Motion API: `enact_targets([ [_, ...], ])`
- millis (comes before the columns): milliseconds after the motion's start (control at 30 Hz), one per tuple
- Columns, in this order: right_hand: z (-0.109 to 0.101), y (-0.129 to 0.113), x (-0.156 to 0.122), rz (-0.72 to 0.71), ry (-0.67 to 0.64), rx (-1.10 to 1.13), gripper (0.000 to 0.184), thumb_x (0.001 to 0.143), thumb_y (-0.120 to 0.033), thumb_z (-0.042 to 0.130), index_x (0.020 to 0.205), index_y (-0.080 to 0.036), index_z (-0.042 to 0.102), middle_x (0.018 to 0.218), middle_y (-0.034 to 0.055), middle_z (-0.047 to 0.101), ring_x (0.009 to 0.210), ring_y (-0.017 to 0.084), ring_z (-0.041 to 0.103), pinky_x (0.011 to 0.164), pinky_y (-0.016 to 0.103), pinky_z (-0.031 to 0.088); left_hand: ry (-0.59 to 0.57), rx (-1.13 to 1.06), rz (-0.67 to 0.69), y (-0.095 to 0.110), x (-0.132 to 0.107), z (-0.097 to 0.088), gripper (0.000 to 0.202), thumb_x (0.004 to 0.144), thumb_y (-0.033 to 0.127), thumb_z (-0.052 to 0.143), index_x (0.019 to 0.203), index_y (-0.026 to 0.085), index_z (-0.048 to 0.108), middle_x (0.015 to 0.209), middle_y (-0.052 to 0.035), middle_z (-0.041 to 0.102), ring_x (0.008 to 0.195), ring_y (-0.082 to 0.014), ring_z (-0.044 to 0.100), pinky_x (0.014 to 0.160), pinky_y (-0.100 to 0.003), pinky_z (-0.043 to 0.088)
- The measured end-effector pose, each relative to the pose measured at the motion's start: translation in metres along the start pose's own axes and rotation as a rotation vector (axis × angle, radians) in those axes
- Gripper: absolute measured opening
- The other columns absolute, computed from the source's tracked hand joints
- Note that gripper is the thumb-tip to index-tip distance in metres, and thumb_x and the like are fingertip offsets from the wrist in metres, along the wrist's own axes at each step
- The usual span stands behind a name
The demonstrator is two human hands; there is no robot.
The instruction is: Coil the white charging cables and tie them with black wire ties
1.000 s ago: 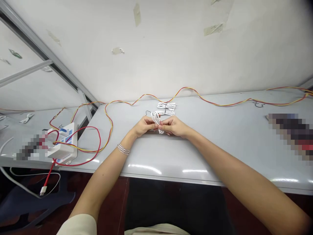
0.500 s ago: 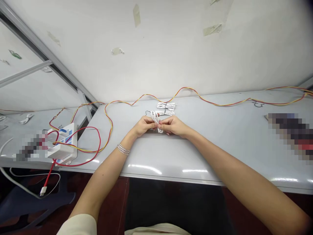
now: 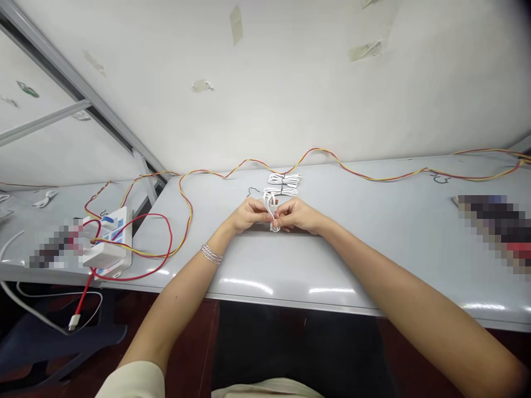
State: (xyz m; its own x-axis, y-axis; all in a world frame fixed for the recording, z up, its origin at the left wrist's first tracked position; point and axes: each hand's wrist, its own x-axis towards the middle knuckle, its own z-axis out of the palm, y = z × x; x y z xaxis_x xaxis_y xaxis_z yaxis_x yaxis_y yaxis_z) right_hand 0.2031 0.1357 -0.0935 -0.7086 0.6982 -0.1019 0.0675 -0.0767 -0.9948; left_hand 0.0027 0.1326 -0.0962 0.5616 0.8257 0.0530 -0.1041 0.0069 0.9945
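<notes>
Head view: left hand (image 3: 250,215) and right hand (image 3: 299,215) both pinched shut on a looped white cable (image 3: 271,213); two tied white cable coils (image 3: 283,185) lie just beyond, at 12 o'clock.

This is a small electrical workshop or cable-assembly bench area: a long white-topped workbench (image 3: 398,251) runs from 9 to 3 o'clock, with bundled white cables (image 3: 283,179) at 12 o'clock and a twisted red-and-yellow wire (image 3: 365,178) along its back edge. A white power strip (image 3: 121,225) sits at 9 o'clock beneath a grey metal frame rail (image 3: 62,72) at 10 o'clock, and scraps of masking tape (image 3: 236,25) mark the white wall (image 3: 290,94) at 12 o'clock.
</notes>
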Motion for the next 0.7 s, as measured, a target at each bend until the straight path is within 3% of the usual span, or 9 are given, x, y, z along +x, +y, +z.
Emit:
enact_targets([
  [300,0.0017,0.0023,0.0012,-0.043,0.117,-0.002,0.037,0.065,-0.046,0.082,0.064,-0.013,0.065,0.054,-0.0037,0.048,0.048,0.005,0.036,0.046,0.023,0.029,0.055,0.056,-0.005,-0.0061,0.0011,-0.0035,0.037,0.07,0.046,0.084,0.081,0.011,0.079,0.068,-0.0044,0.068,0.06,-0.0099,0.054,0.059,-0.024,0.043],
  [433,-0.0002,0.0033,0.0014,-0.074,0.106,-0.015,0.04,0.071,-0.05,0.078,0.064,-0.013,0.063,0.052,-0.0045,0.044,0.047,0.005,0.034,0.046,0.023,0.026,0.065,0.081,0.0,-0.0061,0.0012,-0.0031,0.038,0.072,0.047,0.082,0.079,0.01,0.078,0.064,-0.0028,0.064,0.057,-0.0082,0.049,0.057,-0.023,0.041],
  [700,-0.0005,-0.0006,0.0001,-0.078,0.072,-0.137,0.043,0.076,-0.053,0.072,0.063,-0.013,0.06,0.046,-0.0054,0.04,0.043,0.004,0.03,0.044,0.023,0.02,0.072,0.06,-0.041,-0.0094,0.0002,-0.0076,0.037,0.067,0.045,0.085,0.079,0.01,0.079,0.065,-0.0043,0.066,0.06,-0.0102,0.054,0.059,-0.024,0.042],
])
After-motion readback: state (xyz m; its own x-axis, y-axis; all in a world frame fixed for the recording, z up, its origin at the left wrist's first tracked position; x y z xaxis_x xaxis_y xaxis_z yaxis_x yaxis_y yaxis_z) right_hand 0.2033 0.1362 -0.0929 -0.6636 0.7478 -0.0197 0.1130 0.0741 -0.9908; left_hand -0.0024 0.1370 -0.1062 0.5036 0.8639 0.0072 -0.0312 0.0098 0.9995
